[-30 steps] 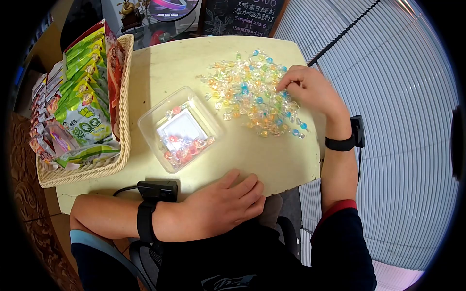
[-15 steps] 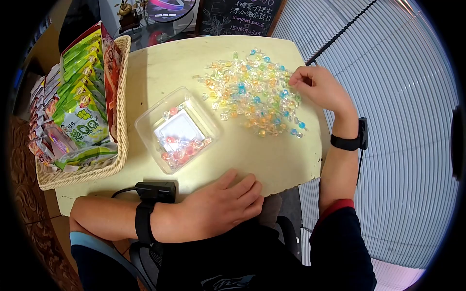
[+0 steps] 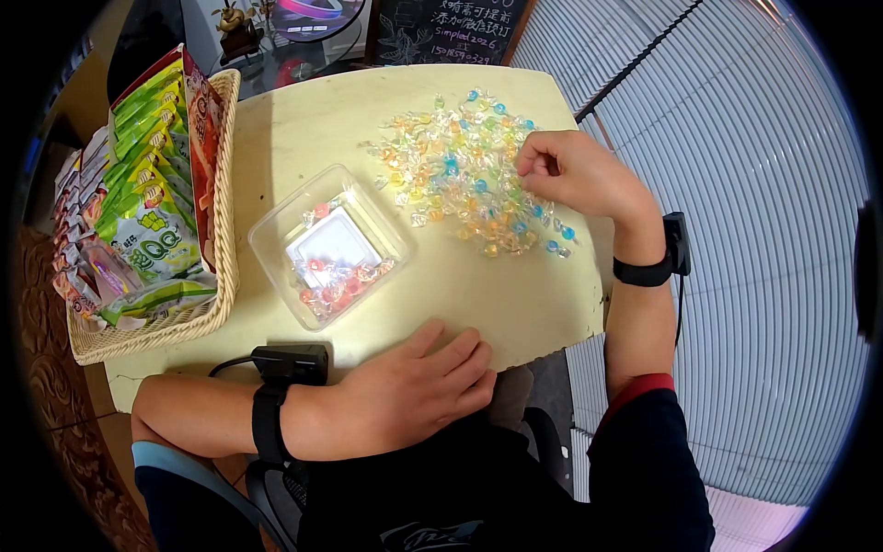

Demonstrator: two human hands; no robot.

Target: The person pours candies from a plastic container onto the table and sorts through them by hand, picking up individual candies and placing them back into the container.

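Note:
A spread pile of wrapped candies (image 3: 460, 170), in yellow, orange, green, blue and clear, lies on the far right of the table. Over its right side is my right hand (image 3: 579, 173), thumb and fingertips pinched together; whatever is between them is hidden. Left of the pile stands a clear plastic box (image 3: 267, 248). Several pink and red wrapped candies (image 3: 345, 290) lie inside it, around a white square on its bottom. My left hand (image 3: 418, 382) rests at the table's near edge, palm down, fingers loosely spread, holding nothing.
On the left, a wicker basket (image 3: 225, 198) holds green snack bags (image 3: 152, 230) and other packets. The pale yellow table (image 3: 303, 115) ends at a worn near edge. A chalkboard (image 3: 441, 32) stands behind it, and slatted blinds (image 3: 763, 276) are on the right.
My right hand has moved left from the pile's right edge to over the candies, still pinched. My left hand stays in place. The view has shifted slightly.

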